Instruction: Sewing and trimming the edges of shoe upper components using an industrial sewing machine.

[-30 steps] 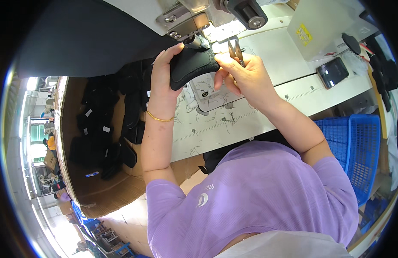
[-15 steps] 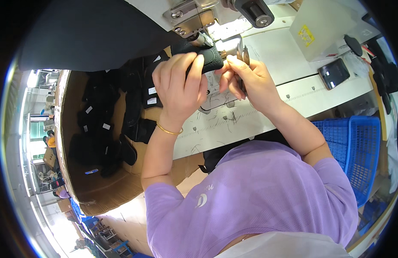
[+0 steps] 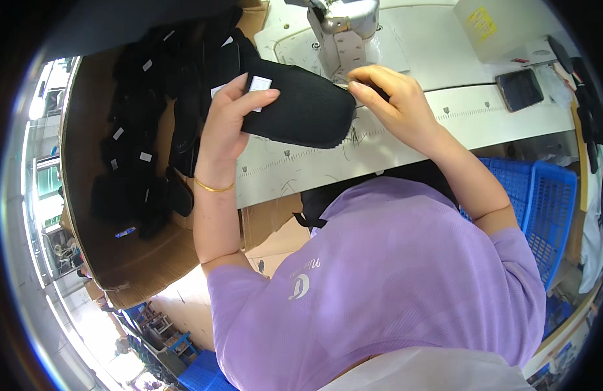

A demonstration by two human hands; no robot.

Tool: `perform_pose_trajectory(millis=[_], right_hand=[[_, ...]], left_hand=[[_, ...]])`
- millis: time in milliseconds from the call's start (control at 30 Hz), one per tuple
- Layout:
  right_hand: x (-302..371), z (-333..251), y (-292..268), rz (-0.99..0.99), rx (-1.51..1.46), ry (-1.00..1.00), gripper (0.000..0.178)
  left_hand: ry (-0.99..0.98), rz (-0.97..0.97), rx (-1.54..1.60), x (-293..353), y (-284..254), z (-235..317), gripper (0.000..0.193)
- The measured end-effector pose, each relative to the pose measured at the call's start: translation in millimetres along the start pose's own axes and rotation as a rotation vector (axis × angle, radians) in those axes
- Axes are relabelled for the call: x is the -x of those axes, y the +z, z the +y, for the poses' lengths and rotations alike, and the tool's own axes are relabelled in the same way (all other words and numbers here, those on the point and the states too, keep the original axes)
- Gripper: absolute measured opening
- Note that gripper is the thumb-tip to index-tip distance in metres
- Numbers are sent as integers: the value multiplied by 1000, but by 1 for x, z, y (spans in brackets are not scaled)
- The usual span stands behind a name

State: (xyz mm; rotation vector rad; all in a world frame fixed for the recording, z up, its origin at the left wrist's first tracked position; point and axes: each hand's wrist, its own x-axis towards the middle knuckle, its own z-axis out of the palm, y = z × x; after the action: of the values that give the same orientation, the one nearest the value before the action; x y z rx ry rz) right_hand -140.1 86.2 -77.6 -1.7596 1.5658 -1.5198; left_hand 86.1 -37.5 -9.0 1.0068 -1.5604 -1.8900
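Note:
A black, sole-shaped fabric slipper (image 3: pixel 301 104) lies level above the sewing table, a white label (image 3: pixel 259 88) on its upper face. My left hand (image 3: pixel 226 124) is closed on its left end, thumb on top beside the label. At the slipper's right end, the thumb and forefinger of my right hand (image 3: pixel 399 107) are pinched together against the edge. A small dark tool (image 3: pixel 380 91), mostly hidden, sits inside that hand; its kind does not show clearly. The sewing machine (image 3: pixel 347 32) stands just beyond the slipper.
At the left a large cardboard box (image 3: pixel 138 293) holds many black slippers (image 3: pixel 138 189) with white labels. Loose thread bits lie on the white table (image 3: pixel 275 176). A dark phone (image 3: pixel 520 89) rests at the right, above a blue plastic basket (image 3: pixel 552 215).
The slipper has come away from under the machine head toward me and now lies flat with its label showing. My left hand has moved left and shifted its hold.

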Motion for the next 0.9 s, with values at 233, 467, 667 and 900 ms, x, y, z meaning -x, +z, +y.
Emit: perform_pose_trajectory(millis=[233, 467, 667, 900], right_hand=[[-11, 5, 5, -96, -10, -127, 25], [-15, 7, -7, -99, 54, -209, 23], [-8, -3, -19, 129, -352, 210, 17], [-13, 12, 9, -94, 163, -263, 17]], left_hand=[[-91, -197, -57, -6, 7, -13, 23], [-97, -222, -91, -13, 9, -18, 22], [-3, -101, -63, -10, 2, -18, 20], [43, -122, -217, -5, 15, -19, 21]])
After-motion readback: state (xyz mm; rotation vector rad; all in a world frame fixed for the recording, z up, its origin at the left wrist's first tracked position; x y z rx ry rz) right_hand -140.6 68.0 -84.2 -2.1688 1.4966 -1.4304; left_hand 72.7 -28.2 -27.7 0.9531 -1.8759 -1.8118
